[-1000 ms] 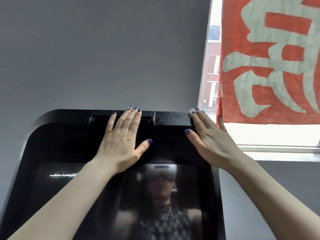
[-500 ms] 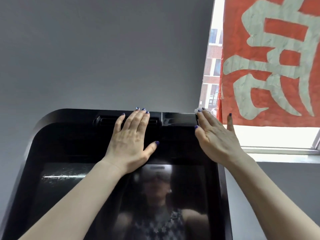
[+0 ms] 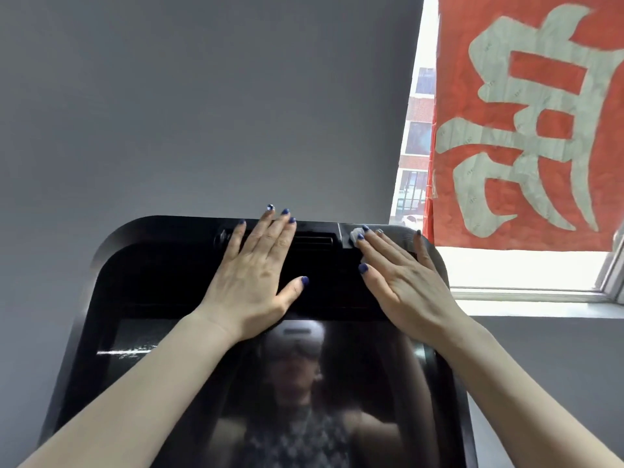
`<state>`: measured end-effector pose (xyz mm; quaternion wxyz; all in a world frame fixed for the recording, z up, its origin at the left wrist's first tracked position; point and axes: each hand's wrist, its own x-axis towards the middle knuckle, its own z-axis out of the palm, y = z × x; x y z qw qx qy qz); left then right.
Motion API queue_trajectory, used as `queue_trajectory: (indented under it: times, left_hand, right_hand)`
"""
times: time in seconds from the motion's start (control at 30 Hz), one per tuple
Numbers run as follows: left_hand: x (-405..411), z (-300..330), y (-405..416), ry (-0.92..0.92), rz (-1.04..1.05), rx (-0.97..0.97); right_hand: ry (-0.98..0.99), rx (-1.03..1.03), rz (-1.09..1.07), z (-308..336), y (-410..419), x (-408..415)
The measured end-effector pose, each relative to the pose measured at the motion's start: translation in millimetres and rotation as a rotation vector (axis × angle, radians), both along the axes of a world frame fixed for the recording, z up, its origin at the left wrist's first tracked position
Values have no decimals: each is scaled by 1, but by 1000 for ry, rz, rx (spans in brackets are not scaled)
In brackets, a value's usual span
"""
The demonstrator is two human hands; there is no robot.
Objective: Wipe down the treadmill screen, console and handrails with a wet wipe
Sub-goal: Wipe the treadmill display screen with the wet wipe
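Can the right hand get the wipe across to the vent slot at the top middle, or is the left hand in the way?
Probably not all of it. The left hand lies flat over the vent slot's left part, fingers past the top edge. The right hand, pressing the wipe, sits just right of the slot; only that bare right stretch looks reachable.

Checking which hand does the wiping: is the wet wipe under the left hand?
No, the wet wipe peeks out under the right hand's fingertips, while the left hand lies flat and bare on the console.

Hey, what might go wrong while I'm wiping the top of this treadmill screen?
The wet wipe shows only as a small wad under the right hand's fingertips, so it may slip out over the top edge. The left hand presses bare on the screen housing, likely leaving fresh prints.
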<state>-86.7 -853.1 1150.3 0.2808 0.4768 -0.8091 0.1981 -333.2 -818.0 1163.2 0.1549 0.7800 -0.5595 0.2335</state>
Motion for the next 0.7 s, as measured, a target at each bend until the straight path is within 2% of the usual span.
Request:
queue_trajectory:
  times: [0.13,0.33,0.53,0.7]
  left_hand:
    - [27,-4,-4,-37,63,-5]
    - [26,-5,-6,-31,45,4]
    - [30,-5,-7,-26,13,2]
    - [30,-6,-8,-32,-2,-9]
  right_hand:
    - [-14,75,-6,17,-19,20]
    - [-113,245,17,58,-54,65]
    - [-24,-54,2,12,-2,63]
    - [10,-80,-36,4,-2,66]
